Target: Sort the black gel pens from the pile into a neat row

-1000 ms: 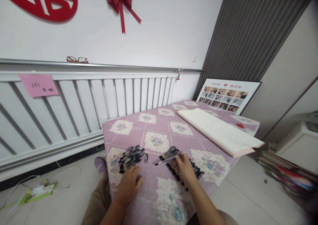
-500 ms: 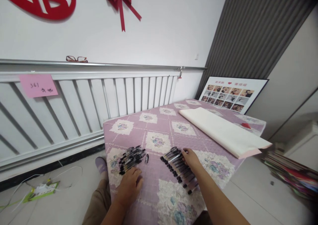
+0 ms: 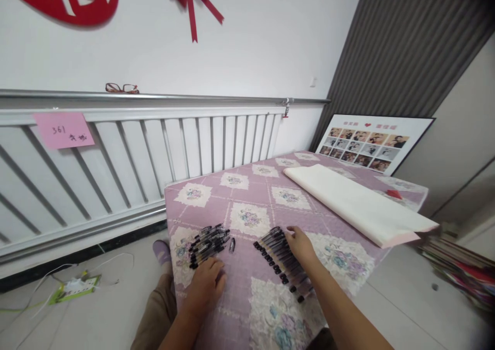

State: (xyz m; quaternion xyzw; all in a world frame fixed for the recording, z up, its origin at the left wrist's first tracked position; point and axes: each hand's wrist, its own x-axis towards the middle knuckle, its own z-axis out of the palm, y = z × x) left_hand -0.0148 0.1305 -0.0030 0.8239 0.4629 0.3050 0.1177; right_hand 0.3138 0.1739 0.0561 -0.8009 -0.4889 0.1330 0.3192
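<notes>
My left hand (image 3: 205, 284) lies palm down at the near edge of a loose pile of black-capped gel pens (image 3: 209, 244), its fingers loosely stretched and its thumb apart. Whether its fingertips press on a pen I cannot tell. One loose pen cap (image 3: 232, 245) lies just right of that pile. Further right, several similar pens are laid side by side in a slanting row (image 3: 280, 260). My right hand (image 3: 302, 247) rests at the right side of this row, fingers slightly bent and apart, no pen visibly gripped. Its palm and forearm cover some of the pens' ends.
A purple flowered cloth (image 3: 240, 267) covers the table. Folded cream sheets (image 3: 356, 200) lie at the right, with a photo board (image 3: 371, 144) behind. A white radiator (image 3: 185, 149) runs along the wall. A power strip (image 3: 75, 289) and cables lie on the floor.
The view has shifted slightly, so everything sits a little further right. My right hand's fingers have lifted and loosened off the row's far pens. The left hand stays by the pile.
</notes>
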